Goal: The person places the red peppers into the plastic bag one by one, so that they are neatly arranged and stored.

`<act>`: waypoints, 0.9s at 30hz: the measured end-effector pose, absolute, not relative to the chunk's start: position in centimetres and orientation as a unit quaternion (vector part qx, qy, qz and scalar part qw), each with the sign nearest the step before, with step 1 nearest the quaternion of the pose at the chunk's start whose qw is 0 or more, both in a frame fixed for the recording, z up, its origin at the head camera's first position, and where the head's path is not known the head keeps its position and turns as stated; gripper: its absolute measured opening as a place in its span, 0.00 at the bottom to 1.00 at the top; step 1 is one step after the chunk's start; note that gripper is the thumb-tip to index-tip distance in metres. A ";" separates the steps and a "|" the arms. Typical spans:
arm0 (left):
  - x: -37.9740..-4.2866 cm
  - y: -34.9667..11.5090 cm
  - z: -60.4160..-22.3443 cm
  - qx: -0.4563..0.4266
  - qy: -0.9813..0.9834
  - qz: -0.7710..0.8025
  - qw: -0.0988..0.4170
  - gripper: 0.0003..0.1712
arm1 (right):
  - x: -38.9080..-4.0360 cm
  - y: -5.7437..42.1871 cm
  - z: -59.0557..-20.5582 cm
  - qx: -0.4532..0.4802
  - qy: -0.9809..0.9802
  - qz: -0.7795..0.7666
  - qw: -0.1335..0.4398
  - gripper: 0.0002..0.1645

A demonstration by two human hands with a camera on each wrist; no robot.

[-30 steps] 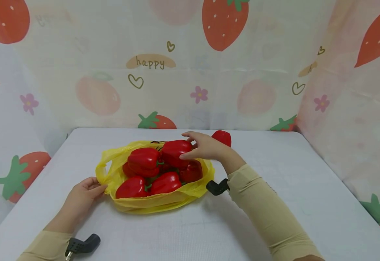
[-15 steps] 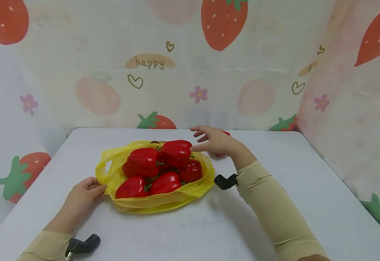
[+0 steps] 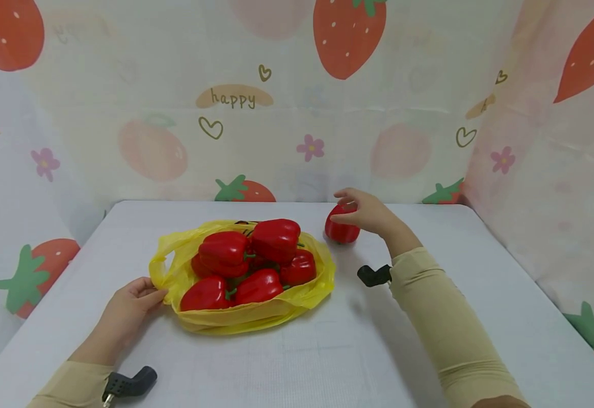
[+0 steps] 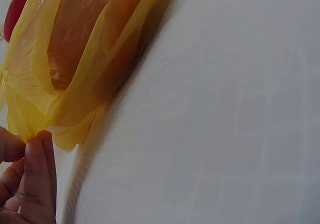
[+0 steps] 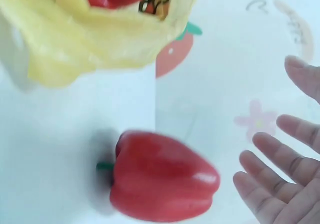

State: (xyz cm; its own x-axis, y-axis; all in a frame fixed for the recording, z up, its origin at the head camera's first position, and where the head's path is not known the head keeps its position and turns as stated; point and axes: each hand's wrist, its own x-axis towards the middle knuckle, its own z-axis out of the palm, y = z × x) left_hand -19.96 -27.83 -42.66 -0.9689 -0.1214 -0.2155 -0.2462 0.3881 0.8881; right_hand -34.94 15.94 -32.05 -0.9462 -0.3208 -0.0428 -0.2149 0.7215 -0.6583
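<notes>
A yellow plastic bag point(image 3: 256, 320) lies on the table, its mouth spread wide around several red bell peppers point(image 3: 223, 249). At its left end my left hand point(image 3: 129, 309) pinches the bag's edge between thumb and fingers; the left wrist view shows the fingertips point(image 4: 37, 151) on the gathered plastic. Right of the bag, a single red bell pepper point(image 5: 162, 179) with a green stem stands on the table. Over that pepper is my right hand point(image 3: 365, 212), fingers spread and holding nothing; the right wrist view shows a gap between the fingers and the pepper.
The white table point(image 3: 276, 368) reaches back to a curtain point(image 3: 286, 56) printed with strawberries, hearts and flowers. Similar printed sheets hang at the left and right. A black camera mount point(image 3: 373, 276) juts from the right wrist, another point(image 3: 131, 382) from the left.
My right hand has left the pepper on top of the bag's pile and moved right to above the lone pepper. My left hand stays on the bag's edge.
</notes>
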 end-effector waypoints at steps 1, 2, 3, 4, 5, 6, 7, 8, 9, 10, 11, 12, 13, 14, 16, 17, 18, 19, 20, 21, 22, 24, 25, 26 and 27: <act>-20.0 -27.8 -42.7 -0.112 0.832 0.541 0.059 0.32 | -35.1 16.3 -32.2 -0.142 0.925 -0.344 0.072 0.36; -20.0 -27.8 -42.7 -0.113 0.832 0.540 0.061 0.32 | -35.2 16.5 -32.4 -0.137 0.925 -0.347 0.068 0.36; -20.0 -27.8 -42.7 -0.113 0.832 0.540 0.062 0.32 | -35.3 16.8 -32.5 -0.133 0.925 -0.350 0.064 0.36; -20.0 -27.8 -42.7 -0.114 0.831 0.541 0.064 0.33 | -35.4 17.1 -32.6 -0.129 0.925 -0.353 0.060 0.36; -20.0 -27.8 -42.7 -0.117 0.830 0.541 0.066 0.33 | -35.5 17.4 -32.7 -0.125 0.924 -0.356 0.057 0.36; -20.0 -27.7 -42.7 -0.117 0.829 0.542 0.066 0.33 | -35.6 17.7 -32.9 -0.121 0.924 -0.360 0.054 0.36; -20.0 -27.7 -42.6 -0.119 0.829 0.543 0.067 0.33 | -35.6 17.9 -33.0 -0.115 0.923 -0.364 0.053 0.36; -20.0 -27.7 -42.6 -0.119 0.828 0.544 0.068 0.33 | -35.7 18.1 -33.1 -0.109 0.923 -0.365 0.051 0.36; -20.0 -27.6 -42.6 -0.119 0.828 0.544 0.068 0.33 | -35.8 18.3 -33.3 -0.105 0.924 -0.366 0.049 0.36; -20.0 -27.6 -42.5 -0.120 0.828 0.543 0.068 0.33 | -35.9 18.4 -33.5 -0.100 0.924 -0.365 0.048 0.36; -20.0 -27.5 -42.5 -0.119 0.828 0.544 0.068 0.33 | -36.0 18.6 -33.8 -0.095 0.925 -0.365 0.047 0.37; -20.0 -27.5 -42.5 -0.119 0.828 0.544 0.067 0.33 | -36.1 18.7 -34.0 -0.088 0.925 -0.365 0.046 0.37; -20.0 -27.5 -42.5 -0.118 0.828 0.544 0.066 0.32 | -36.2 18.8 -34.2 -0.083 0.925 -0.367 0.045 0.38; -20.0 -27.5 -42.5 -0.120 0.828 0.544 0.066 0.32 | -36.3 18.8 -34.5 -0.079 0.925 -0.370 0.045 0.39; -20.0 -27.5 -42.5 -0.122 0.827 0.546 0.065 0.32 | -36.5 18.9 -35.0 -0.073 0.922 -0.378 0.046 0.40; -20.0 -27.5 -42.5 -0.123 0.826 0.547 0.065 0.32 | -36.5 19.0 -35.2 -0.071 0.920 -0.383 0.046 0.41; -20.0 -27.5 -42.5 -0.124 0.824 0.549 0.064 0.33 | -36.6 19.0 -35.4 -0.069 0.918 -0.387 0.047 0.42; -20.0 -27.5 -42.5 -0.123 0.823 0.550 0.063 0.32 | -36.6 19.0 -35.6 -0.065 0.916 -0.392 0.048 0.43; -20.0 -27.5 -42.5 -0.123 0.823 0.551 0.063 0.32 | -36.7 19.0 -35.8 -0.063 0.915 -0.397 0.049 0.44; -20.0 -27.5 -42.5 -0.121 0.823 0.552 0.063 0.32 | -36.7 19.1 -36.1 -0.059 0.913 -0.402 0.049 0.44; -20.0 -27.5 -42.5 -0.121 0.823 0.552 0.063 0.32 | -36.7 19.1 -36.3 -0.055 0.910 -0.407 0.049 0.45; -20.0 -27.5 -42.5 -0.120 0.822 0.553 0.064 0.33 | -36.9 19.0 -36.8 -0.042 0.905 -0.421 0.050 0.46; -20.0 -27.5 -42.5 -0.121 0.823 0.552 0.066 0.33 | -36.9 19.0 -37.0 -0.034 0.901 -0.429 0.051 0.47; -20.0 -27.6 -42.5 -0.122 0.822 0.552 0.066 0.33 | -37.0 19.0 -37.3 -0.027 0.897 -0.437 0.054 0.48; -20.0 -27.6 -42.6 -0.122 0.821 0.554 0.067 0.33 | -37.0 18.9 -37.5 -0.017 0.892 -0.447 0.058 0.49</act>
